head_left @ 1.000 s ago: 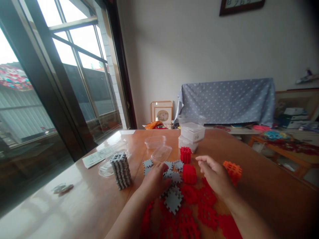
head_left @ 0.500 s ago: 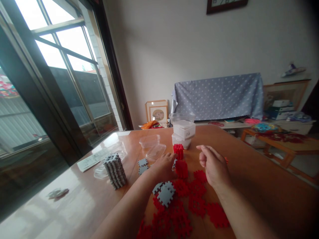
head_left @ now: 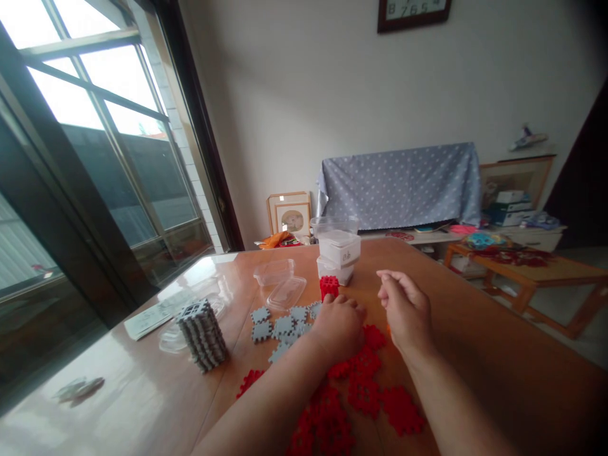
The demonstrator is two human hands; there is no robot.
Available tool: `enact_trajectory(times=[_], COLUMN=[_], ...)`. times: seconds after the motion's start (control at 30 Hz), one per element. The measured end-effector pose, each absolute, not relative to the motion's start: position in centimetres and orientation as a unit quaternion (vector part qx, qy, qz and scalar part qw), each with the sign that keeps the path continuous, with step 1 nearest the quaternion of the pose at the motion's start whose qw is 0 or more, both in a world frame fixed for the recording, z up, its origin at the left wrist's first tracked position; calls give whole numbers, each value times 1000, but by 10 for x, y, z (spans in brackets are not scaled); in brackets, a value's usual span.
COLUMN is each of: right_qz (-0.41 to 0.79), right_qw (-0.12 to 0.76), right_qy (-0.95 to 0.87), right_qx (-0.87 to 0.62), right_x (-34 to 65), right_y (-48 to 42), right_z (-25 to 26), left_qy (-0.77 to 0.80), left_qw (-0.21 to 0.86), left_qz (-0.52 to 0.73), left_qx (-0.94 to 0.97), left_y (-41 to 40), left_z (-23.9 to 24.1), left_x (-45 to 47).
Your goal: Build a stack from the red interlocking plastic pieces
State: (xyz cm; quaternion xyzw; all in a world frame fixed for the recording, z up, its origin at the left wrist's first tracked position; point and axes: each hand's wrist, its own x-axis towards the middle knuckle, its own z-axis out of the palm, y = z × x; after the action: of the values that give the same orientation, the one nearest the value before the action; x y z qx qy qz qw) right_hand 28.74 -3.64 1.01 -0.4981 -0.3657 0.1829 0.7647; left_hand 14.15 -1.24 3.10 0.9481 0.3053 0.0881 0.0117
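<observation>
My left hand (head_left: 338,328) reaches over the table with its fingers bent down among red notched tiles (head_left: 365,361). Its palm and fingertips are out of sight. Just beyond its knuckles stands a small red block of stacked tiles (head_left: 329,287). My right hand (head_left: 407,310) is raised to the right, its fingers curled in with thumb and index together; whatever may be inside is hidden. A bit of orange (head_left: 388,330) shows beside the right wrist. Grey notched tiles (head_left: 284,326) lie left of my left hand. Farther left a tall stack of grey tiles (head_left: 203,335) stands upright.
Clear plastic boxes (head_left: 338,250) are piled at the back of the table. An empty clear tub (head_left: 274,272) and a lid (head_left: 286,292) lie near them. Papers (head_left: 147,320) and a small clear packet (head_left: 78,389) are on the left. Windows line the left side.
My left hand has moved right and nearer, over where a red square piece stood; that piece is now out of sight. My right hand stays curled. The view has turned slightly right.
</observation>
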Motion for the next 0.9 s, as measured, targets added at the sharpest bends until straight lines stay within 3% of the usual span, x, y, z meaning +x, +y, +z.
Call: enact_trajectory(times=[0.43,0.63,0.9], right_qz=[187,188,164], right_qw=[752,755,766], right_qy=[-378,-382,-387], right_qx=[-507,-499,-486], right_x=[286,286,289], right_y=[-41,-42,-47], right_z=[14,14,20], left_qy=[312,337,345], left_qw=[-34,-21,13], left_qz=[29,34,144], left_qx=[949,941,927], left_y=[-20,-27,-46], left_z=[-27,-18,16], left_x=[197,196,163])
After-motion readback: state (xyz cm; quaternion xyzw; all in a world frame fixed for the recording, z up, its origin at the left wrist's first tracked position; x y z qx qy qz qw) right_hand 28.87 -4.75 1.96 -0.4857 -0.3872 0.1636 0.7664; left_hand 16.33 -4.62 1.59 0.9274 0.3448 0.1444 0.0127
